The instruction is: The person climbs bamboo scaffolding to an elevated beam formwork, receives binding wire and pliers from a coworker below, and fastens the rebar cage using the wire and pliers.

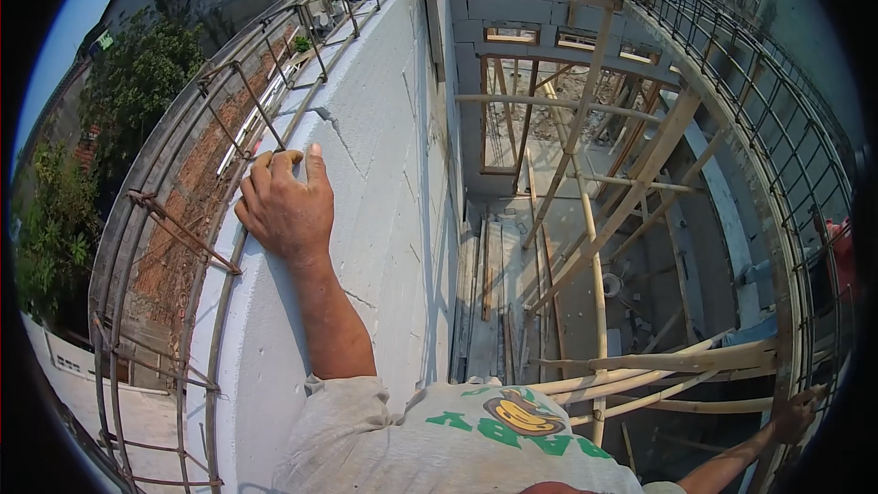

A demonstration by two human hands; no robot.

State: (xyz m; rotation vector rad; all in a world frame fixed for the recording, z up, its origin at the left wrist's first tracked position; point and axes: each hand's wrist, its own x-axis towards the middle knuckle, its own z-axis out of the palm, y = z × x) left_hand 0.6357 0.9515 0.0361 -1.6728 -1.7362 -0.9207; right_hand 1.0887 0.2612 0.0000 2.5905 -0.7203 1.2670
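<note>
My left hand (288, 197) rests on the top edge of a white block wall (375, 146). Its fingers curl over a long steel bar of the rebar cage (217, 325), and the thumb points up along the wall face. At the lower right, my right hand (797, 416) is closed at the bars of a second rebar cage (777, 142), beside a timber edge. Shadow and the edge of the view make its exact grip hard to see. My body, in a pale printed shirt (439, 434), is between the two sides.
Below is a deep room with bamboo poles (590, 256), timber props (631, 192) and planks (498, 274) on its floor. Several poles (658, 366) cross in front of me. A red-clad person (840, 252) shows partly at far right. Trees (137, 82) stand at left.
</note>
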